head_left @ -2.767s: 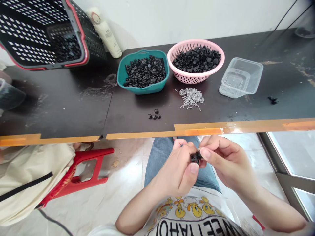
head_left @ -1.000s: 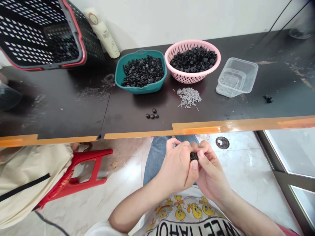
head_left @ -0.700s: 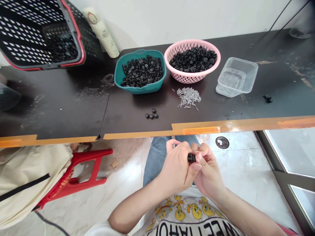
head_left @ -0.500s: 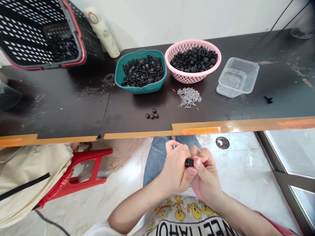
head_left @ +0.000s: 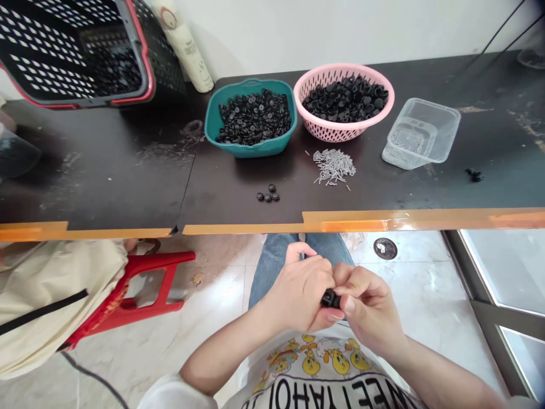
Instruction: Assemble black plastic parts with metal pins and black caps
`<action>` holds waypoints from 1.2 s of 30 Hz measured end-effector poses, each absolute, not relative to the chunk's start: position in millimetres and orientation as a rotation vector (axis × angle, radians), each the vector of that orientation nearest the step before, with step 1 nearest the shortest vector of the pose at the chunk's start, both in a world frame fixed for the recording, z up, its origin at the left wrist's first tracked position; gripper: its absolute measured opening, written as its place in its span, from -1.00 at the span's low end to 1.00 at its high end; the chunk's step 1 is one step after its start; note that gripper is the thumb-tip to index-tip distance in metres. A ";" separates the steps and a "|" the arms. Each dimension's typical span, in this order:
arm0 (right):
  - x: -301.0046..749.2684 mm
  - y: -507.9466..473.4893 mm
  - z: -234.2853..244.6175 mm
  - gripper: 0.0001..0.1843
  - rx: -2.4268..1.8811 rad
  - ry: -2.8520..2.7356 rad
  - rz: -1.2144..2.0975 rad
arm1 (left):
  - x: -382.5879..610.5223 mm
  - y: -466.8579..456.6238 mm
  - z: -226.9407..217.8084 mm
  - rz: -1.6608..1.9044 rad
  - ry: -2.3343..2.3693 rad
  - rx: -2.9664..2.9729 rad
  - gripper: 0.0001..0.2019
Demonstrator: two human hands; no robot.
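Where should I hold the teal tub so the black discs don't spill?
Probably hold the teal tub by its rim, both hands, left and right, coming from the front of the table. Its small handle sits at the back, so lifting by that could tip the heaped discs.

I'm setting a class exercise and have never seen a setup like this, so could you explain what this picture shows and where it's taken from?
There is no machine here, only a person's two bare hands. The picture comes from a camera worn on the person's head, looking forward and down, so you see their lap and hands from above. The left hand and right hand together hold a small black part just below the table edge. On the dark table are a teal tub of flat black discs, a pink basket of black caps, a pile of small metal pins, a few loose black discs, and a clear plastic tray.
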State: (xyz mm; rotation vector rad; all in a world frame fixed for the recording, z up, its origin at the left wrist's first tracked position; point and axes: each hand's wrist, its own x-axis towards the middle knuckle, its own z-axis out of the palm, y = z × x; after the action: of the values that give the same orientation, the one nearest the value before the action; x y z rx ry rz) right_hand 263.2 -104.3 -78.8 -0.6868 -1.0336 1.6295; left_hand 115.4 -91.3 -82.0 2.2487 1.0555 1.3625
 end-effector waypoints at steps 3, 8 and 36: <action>275.8 -92.9 -73.7 -0.95 -0.665 -1.281 1.557 | 113.5 -89.7 -79.1 1.333 0.999 2.297 -0.53; 288.9 -76.7 -68.6 -0.89 -0.569 -1.552 1.431 | 110.8 -89.7 -77.2 1.217 1.013 2.297 -0.52; 285.8 -75.5 -72.1 -0.85 -0.879 -1.342 1.635 | 103.5 -85.2 -87.8 1.055 1.065 2.166 -0.52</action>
State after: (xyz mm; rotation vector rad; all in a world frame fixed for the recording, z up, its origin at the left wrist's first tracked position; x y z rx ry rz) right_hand 285.8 -75.5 -72.1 -0.8788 -1.3425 1.6348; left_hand 103.5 -85.2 -87.8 2.1663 1.0648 1.0551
